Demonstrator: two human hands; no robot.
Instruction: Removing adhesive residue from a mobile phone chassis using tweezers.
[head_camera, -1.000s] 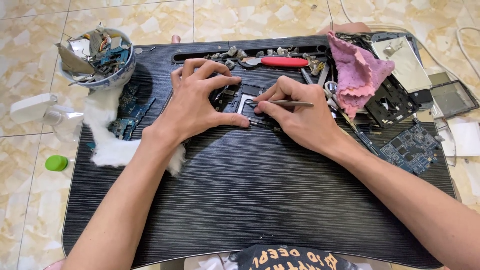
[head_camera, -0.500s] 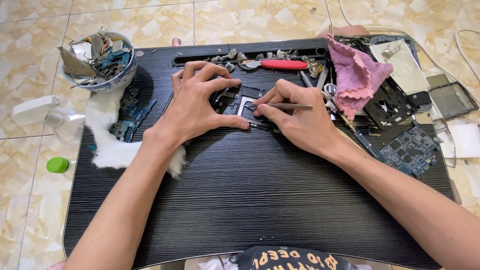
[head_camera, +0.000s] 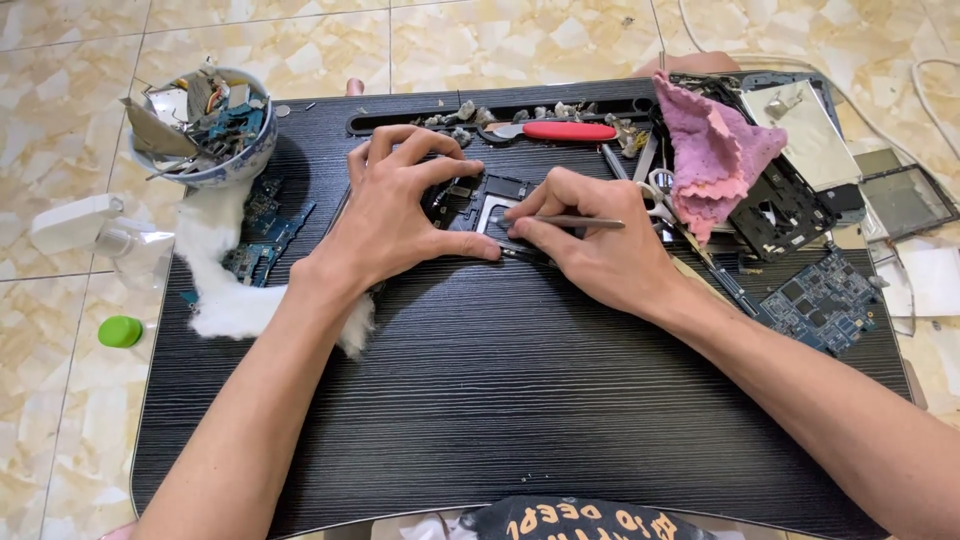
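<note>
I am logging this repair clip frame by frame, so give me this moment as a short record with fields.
Surface: black lap table on tiled floor
Left hand: pressing down on a dark device frame
Right hand: holding a thin metal tool, tip at the frame
Left side: bowl of scrap parts, white cotton
Right side: pink cloth, blue circuit board
Back edge: red-handled tool

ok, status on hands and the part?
Left hand pressing down the dark frame part. Right hand shut on thin metal tool, tip at part. Nothing blocking.
</note>
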